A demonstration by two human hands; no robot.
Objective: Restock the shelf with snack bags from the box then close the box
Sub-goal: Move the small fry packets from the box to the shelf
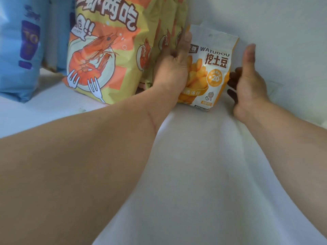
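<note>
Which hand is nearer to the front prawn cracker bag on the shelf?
Left. The left hand grips the WATUDOU bag's left edge, right beside the row of prawn cracker bags behind the front one. The right hand is on the WATUDOU bag's far side.

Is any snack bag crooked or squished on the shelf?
Slightly: the WATUDOU bag leans a bit and its top edge is crumpled. The prawn bags beside it stand upright. Nothing is spilled or torn.

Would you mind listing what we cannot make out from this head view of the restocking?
- The box: not in view.
- Right hand: its fingers reach behind the potato snack bag, so contact is unclear.
- Left hand: fingertips hidden between that bag and the shrimp snack bags.
- Shrimp bags: tops cut off by the upper edge.
- Blue bags: print blurred.
</note>
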